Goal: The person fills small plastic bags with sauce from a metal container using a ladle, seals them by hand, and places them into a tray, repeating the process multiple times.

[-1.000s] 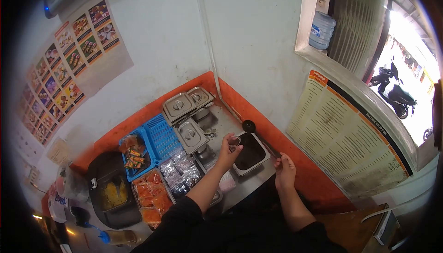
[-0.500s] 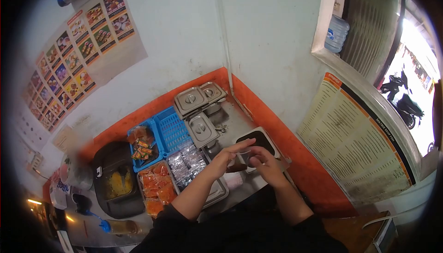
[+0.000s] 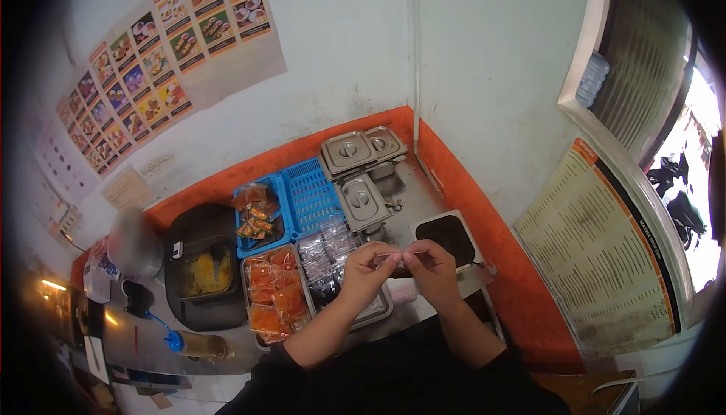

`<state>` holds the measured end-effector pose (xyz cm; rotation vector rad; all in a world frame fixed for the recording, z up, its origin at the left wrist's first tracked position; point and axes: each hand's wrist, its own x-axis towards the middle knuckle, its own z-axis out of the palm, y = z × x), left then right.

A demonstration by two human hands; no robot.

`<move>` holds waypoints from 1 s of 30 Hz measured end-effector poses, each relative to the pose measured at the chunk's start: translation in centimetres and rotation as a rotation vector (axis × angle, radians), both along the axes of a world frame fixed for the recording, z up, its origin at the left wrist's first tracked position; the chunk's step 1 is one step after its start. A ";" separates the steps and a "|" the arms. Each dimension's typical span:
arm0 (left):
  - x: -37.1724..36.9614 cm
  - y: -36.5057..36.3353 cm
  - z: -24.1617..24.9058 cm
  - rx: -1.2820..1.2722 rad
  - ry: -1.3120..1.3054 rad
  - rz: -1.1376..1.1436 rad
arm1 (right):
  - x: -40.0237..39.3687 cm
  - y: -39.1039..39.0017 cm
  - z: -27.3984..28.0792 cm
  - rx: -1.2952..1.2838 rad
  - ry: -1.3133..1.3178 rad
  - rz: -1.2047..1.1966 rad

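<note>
Both hands meet above the bench's front edge — left hand (image 3: 368, 270) and right hand (image 3: 432, 264) each pinch one rim of a small clear cup (image 3: 398, 256), just beside the open pan of dark sauce (image 3: 448, 236). The cup looks light, thin, easily crushed — best held by its rim.

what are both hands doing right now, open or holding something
Left hand: fingers pinched shut on the small clear cup.
Right hand: fingers pinched shut on the same cup, from the other side.
</note>
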<state>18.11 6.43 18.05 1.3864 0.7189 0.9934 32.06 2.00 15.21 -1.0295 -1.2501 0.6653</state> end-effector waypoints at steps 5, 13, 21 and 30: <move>-1.0 0.4 -1.4 0.111 0.054 0.040 | -1.0 -0.2 1.0 -0.023 -0.150 -0.055; -2.5 -0.6 -0.2 0.041 0.001 0.132 | -1.3 0.4 -0.4 -0.033 -0.020 -0.050; -2.7 -0.7 0.5 -0.126 -0.145 0.076 | -2.8 0.8 1.0 -0.071 0.031 0.045; -5.1 -0.7 -1.5 0.041 -0.043 0.174 | -3.4 1.6 -1.5 -0.209 0.072 0.186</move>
